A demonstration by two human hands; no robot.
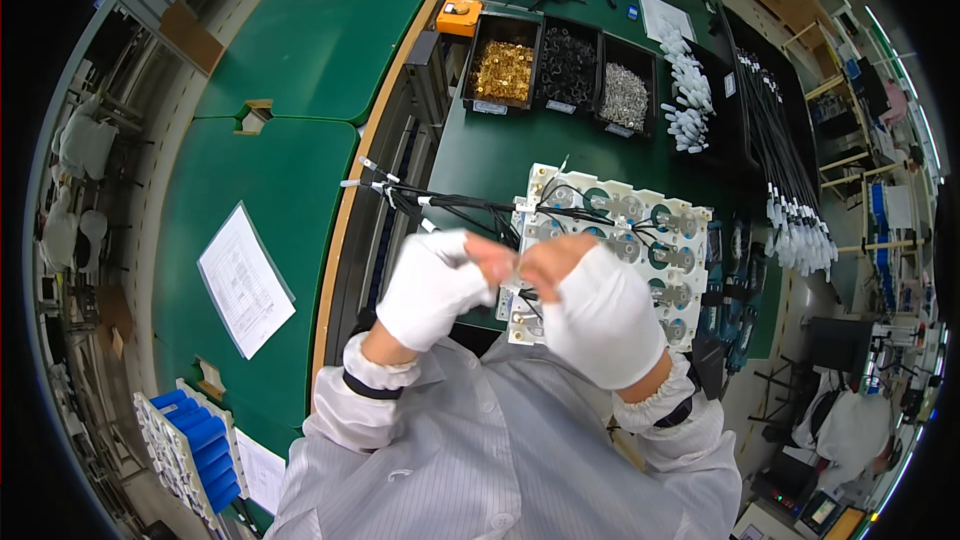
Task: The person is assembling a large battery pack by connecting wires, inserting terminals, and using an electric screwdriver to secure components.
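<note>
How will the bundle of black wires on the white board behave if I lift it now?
The black wires look thin and curved, so probably floppy and light. They run onto the white board, so lifting may tug it. Both hands meet at their near end.

White gloves over a white board, on deep green

The left hand (432, 288) and right hand (598, 315) are showing in white fingerless gloves, bare fingertips pinkish, above sleeves (370, 395) that are reading pale grey with fine stripes and dark cuff bands. The panel (668, 240) is gleaming white, dotted with teal-and-silver rings and crossed by black wires (460, 205). The bench mat (290, 50) is glowing dark green. Three black bins are sitting behind: gold parts (502, 71), black parts (567, 66), silver parts (625, 95). An orange box (459, 15) is popping, and blue cylinders (205, 445) are lining a white rack.
</note>
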